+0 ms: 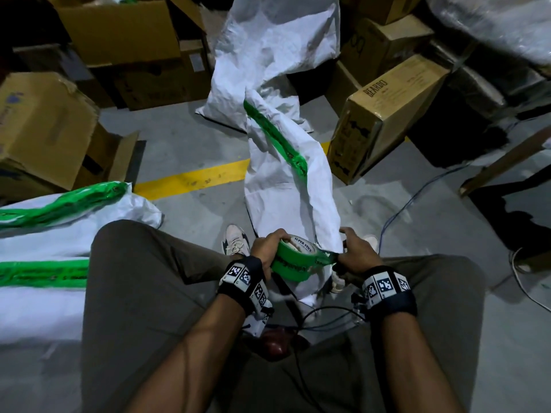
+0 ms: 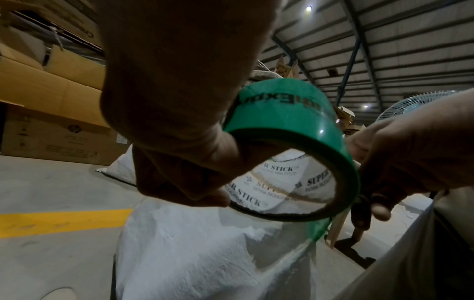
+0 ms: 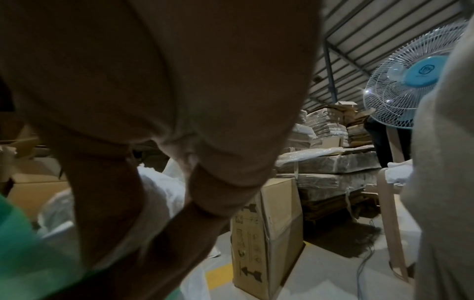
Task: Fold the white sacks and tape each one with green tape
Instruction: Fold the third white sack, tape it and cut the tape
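A long crumpled white sack [image 1: 286,192] runs away from my knees across the floor, with a green tape strip [image 1: 274,135] stuck along its far half. My left hand [image 1: 265,248] grips the green tape roll [image 1: 295,260], fingers curled round its rim; the left wrist view shows the roll [image 2: 290,121] close up over the sack [image 2: 192,253]. A short length of tape [image 1: 325,257] stretches from the roll to my right hand [image 1: 354,251], which grips the sack's near edge where the tape ends. In the right wrist view, the curled fingers [image 3: 153,101] hide the contact.
Taped white sacks [image 1: 44,263] lie at my left. Cardboard boxes [image 1: 384,114] crowd the far side and the left [image 1: 44,129]. A yellow floor line [image 1: 190,180] passes under the sack. Cables [image 1: 417,198] trail at right, near a standing fan [image 3: 410,85].
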`<move>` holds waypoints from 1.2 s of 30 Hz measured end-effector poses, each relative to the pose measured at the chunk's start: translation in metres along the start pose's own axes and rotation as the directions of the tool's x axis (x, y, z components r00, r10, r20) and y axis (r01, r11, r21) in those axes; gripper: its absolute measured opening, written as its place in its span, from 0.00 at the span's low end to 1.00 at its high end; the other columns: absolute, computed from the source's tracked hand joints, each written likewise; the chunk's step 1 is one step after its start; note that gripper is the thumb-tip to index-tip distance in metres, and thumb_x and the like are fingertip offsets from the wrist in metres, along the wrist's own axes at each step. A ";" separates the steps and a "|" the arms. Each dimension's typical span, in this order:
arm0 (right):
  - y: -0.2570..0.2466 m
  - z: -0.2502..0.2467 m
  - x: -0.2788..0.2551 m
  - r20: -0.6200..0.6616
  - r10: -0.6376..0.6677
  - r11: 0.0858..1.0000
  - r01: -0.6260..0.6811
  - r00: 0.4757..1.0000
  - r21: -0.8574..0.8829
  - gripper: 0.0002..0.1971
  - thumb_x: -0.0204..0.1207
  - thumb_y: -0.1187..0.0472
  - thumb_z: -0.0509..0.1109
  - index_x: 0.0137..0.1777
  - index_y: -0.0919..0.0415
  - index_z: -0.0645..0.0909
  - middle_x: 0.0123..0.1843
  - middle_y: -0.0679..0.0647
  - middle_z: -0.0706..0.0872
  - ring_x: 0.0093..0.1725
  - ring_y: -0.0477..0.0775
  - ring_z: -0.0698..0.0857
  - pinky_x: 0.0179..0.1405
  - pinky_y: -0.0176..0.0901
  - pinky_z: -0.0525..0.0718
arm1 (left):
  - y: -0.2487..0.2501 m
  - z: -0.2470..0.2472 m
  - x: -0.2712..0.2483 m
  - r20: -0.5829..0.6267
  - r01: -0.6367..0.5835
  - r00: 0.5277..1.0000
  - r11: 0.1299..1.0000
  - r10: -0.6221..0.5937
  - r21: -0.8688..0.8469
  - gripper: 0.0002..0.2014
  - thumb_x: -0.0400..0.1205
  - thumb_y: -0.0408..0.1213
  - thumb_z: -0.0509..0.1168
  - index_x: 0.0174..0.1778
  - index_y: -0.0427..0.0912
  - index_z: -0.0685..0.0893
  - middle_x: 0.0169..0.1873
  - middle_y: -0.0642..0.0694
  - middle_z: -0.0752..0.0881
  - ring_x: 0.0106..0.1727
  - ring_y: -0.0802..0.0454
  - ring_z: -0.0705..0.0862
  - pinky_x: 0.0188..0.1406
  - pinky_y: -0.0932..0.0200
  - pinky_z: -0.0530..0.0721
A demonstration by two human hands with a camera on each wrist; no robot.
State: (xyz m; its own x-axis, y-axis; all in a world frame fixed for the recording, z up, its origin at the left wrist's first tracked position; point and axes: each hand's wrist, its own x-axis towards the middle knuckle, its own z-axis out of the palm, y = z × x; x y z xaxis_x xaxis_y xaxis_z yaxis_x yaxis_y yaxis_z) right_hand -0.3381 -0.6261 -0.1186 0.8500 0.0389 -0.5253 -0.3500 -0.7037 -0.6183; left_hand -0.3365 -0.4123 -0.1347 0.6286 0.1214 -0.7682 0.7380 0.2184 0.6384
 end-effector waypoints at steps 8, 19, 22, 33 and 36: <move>-0.003 0.003 0.006 -0.015 -0.296 0.930 0.285 0.955 -0.233 0.55 0.71 0.77 0.69 0.81 0.22 0.54 0.51 0.56 0.81 0.42 0.58 0.85 0.30 0.35 0.78 | -0.002 -0.006 0.001 -0.087 -0.045 0.996 0.995 0.037 -0.092 0.08 0.68 0.36 0.77 0.24 0.43 0.86 0.30 0.39 0.87 0.31 0.44 0.84 0.36 0.53 0.82; -0.005 0.007 0.014 -0.039 -0.044 0.999 0.044 0.998 0.000 0.10 0.79 0.47 0.75 0.54 0.49 0.86 0.49 0.55 0.89 0.33 0.49 0.88 0.21 0.39 0.81 | 0.006 -0.008 -0.009 -0.025 -0.108 0.994 0.994 0.107 -0.033 0.07 0.71 0.38 0.74 0.35 0.38 0.87 0.27 0.41 0.86 0.27 0.47 0.84 0.31 0.58 0.81; -0.008 0.022 0.018 -0.237 0.015 0.998 -0.029 0.971 -0.057 0.11 0.71 0.54 0.81 0.48 0.48 0.82 0.43 0.54 0.90 0.26 0.52 0.89 0.32 0.50 0.90 | 0.005 -0.002 -0.013 -0.005 -0.142 0.990 0.989 0.143 0.025 0.11 0.66 0.44 0.75 0.31 0.38 0.86 0.29 0.40 0.87 0.32 0.44 0.85 0.36 0.53 0.81; -0.010 0.023 0.017 -0.258 0.103 0.988 -0.130 0.961 -0.088 0.14 0.82 0.53 0.66 0.55 0.61 0.90 0.59 0.64 0.88 0.58 0.67 0.86 0.59 0.53 0.83 | 0.035 0.009 -0.012 -0.101 -0.232 0.966 0.970 0.239 0.077 0.19 0.64 0.45 0.80 0.43 0.42 0.81 0.35 0.43 0.85 0.33 0.47 0.82 0.28 0.58 0.79; -0.018 0.012 0.004 -0.062 0.108 0.994 -0.109 0.992 -0.009 0.36 0.82 0.29 0.53 0.51 0.62 0.88 0.51 0.68 0.86 0.54 0.67 0.84 0.47 0.49 0.82 | 0.051 0.013 -0.011 -0.082 -0.247 0.962 0.958 0.261 0.149 0.15 0.65 0.42 0.79 0.35 0.43 0.78 0.29 0.46 0.81 0.30 0.47 0.78 0.26 0.61 0.73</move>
State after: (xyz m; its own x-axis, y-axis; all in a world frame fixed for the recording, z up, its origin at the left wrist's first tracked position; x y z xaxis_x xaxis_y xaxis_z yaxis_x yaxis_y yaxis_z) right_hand -0.3328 -0.6044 -0.1167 0.8298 -0.0816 -0.5521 -0.4372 -0.7100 -0.5521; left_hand -0.3023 -0.4148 -0.0932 0.7769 0.2533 -0.5764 0.5881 0.0350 0.8081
